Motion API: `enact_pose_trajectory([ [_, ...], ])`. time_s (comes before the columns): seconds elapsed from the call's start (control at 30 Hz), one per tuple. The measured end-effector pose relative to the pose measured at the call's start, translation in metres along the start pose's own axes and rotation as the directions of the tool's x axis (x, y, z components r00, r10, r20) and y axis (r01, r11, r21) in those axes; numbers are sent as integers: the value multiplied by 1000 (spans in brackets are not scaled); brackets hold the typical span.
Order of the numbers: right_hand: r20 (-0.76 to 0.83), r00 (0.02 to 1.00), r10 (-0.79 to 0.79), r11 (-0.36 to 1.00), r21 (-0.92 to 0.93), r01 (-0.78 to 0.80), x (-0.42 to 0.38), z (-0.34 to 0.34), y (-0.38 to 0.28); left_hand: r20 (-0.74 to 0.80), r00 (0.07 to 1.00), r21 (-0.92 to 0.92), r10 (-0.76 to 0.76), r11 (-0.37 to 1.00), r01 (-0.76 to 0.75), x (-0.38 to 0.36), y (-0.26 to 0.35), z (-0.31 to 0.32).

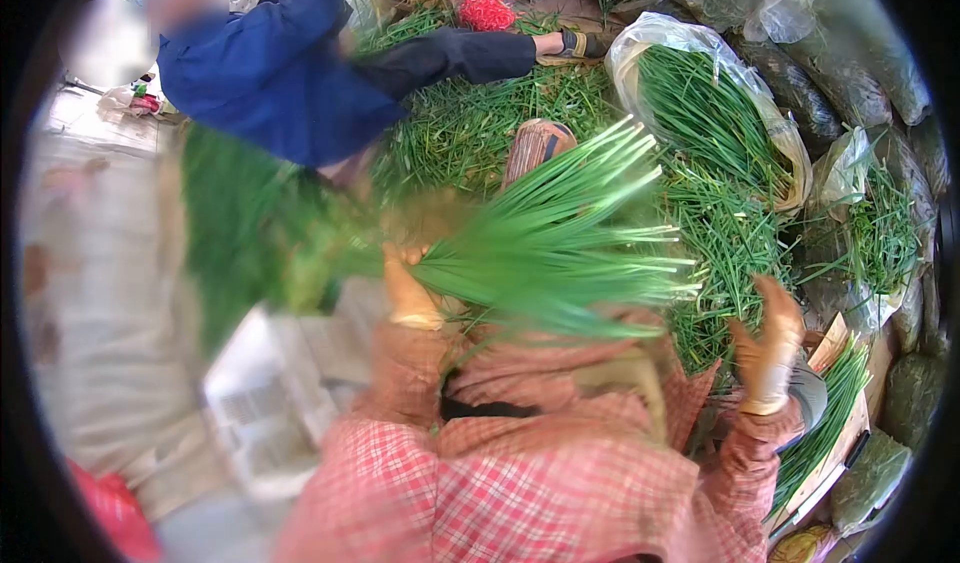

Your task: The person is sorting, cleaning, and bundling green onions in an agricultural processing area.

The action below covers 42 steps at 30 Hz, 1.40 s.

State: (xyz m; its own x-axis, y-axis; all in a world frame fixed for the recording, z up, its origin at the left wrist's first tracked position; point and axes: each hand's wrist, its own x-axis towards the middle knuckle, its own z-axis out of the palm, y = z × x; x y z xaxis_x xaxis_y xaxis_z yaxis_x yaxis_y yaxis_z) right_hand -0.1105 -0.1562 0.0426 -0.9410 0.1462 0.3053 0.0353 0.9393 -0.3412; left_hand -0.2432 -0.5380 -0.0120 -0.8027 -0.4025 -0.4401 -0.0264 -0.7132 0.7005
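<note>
My left hand [408, 288], which looks gloved, is closed around a bunch of green chives [545, 238]. The pale cut ends fan out to the right, while the leafy side runs left and is blurred. Off to the right, my right hand [770, 348] is raised with its thumb and fingers apart, holding nothing. Below and right of it, more chives [822, 438] lie on a board. Checked pink sleeves cover both my arms.
Another person in a blue jacket [280, 73] sits at the upper left, one leg stretched across. Loose chives [480, 113] cover the ground. An open plastic bag [795, 153] of chives stands upper right, beside several filled bags [915, 398]. Red string [487, 10] lies at the top.
</note>
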Motion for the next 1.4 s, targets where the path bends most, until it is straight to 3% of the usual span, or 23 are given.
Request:
enact_pose_trajectory([
  [0.07, 140, 964, -228, 946, 266, 185, 35, 21, -63, 40, 999, -2, 18, 1000, -18, -4, 3, 4],
  [0.17, -67, 903, -424, 880, 204, 429, 51, 62, -127, 61, 996, 20, 63, 998, -65, -3, 5, 10],
  [0.3, -126, 864, -488, 817, 283, 502, 58, 95, -123, 54, 995, 81, 79, 993, -83, -11, 11, 18],
  [0.4, -161, 938, -308, 762, 548, 344, 55, 81, -111, 86, 996, 42, 12, 999, -16, 2, 5, 7],
  [0.43, -126, 991, 33, 723, 688, 64, 41, 87, -103, 98, 995, 7, -19, 1000, 18, 10, 1, -1],
  [0.5, 308, 870, 385, 5, 942, -336, 46, 63, -88, 168, 986, -4, -22, 1000, 23, 24, -4, -18],
  [0.57, 431, 801, 417, -194, 903, -384, 45, 43, -54, 173, 984, 21, -46, 999, 43, 35, -6, -28],
  [0.63, 354, 797, 489, -248, 933, -262, 42, 29, -29, 108, 990, 74, -92, 994, 85, 42, -12, -35],
  [0.77, 138, 753, 644, -91, 990, -104, 31, -10, 22, 14, 982, 415, -187, 895, 164, 38, -6, -43],
  [0.8, 88, 778, 622, -14, 995, -101, 19, -13, 49, 127, 989, 507, 71, 853, -127, 14, -13, -40],
  [0.83, 68, 721, 689, 285, 890, -356, 8, -14, 75, 25, 999, 467, -22, 884, 8, 3, -9, -22],
  [0.87, -183, 863, 470, 816, 464, -345, 1, -5, 84, -75, 990, 414, -122, 899, 142, -8, -2, 0],
  [0.9, -221, 967, 129, 970, -175, -170, 2, -4, 77, -166, 960, 349, -225, 897, 271, -12, 0, 13],
  [0.93, -223, 951, 214, 959, -138, -248, -4, -4, 60, -97, 967, 356, -238, 898, 257, -13, -3, 13],
  [1.0, -188, 930, 317, 923, 287, -257, -9, 3, 15, 30, 968, 361, -250, 906, 223, -20, -5, 3],
  [1.03, -141, 921, 363, 876, 389, -286, -10, 6, -9, 97, 991, 508, -90, 861, 28, -27, -9, -6],
  [1.07, -127, 916, 380, 857, 422, -296, -14, 12, -29, 195, 979, 624, 58, 763, -170, -34, -17, -14],
  [1.13, -162, 950, 267, 942, 254, -221, -14, 30, -51, 214, 975, 649, 53, 739, -183, -31, -22, -17],
  [1.17, -108, 949, 295, 933, 244, -263, -14, 40, -58, 125, 988, 576, -96, 817, 7, -21, -16, -16],
  [1.2, -37, 943, 331, 896, 324, -302, -10, 46, -62, 51, 966, 484, -255, 852, 199, -12, -10, -16],
  [1.27, 86, 882, 464, 721, 541, -432, -2, 58, -68, 68, 960, 489, -272, 848, 206, 7, -9, -33],
  [1.33, 232, 755, 613, 382, 750, -540, 1, 67, -73, 48, 957, 497, -286, 838, 225, 24, -10, -50],
  [1.4, 476, 711, 518, -81, 854, -513, -1, 41, -71, -4, 955, 502, -297, 825, 259, 32, -13, -58],
])
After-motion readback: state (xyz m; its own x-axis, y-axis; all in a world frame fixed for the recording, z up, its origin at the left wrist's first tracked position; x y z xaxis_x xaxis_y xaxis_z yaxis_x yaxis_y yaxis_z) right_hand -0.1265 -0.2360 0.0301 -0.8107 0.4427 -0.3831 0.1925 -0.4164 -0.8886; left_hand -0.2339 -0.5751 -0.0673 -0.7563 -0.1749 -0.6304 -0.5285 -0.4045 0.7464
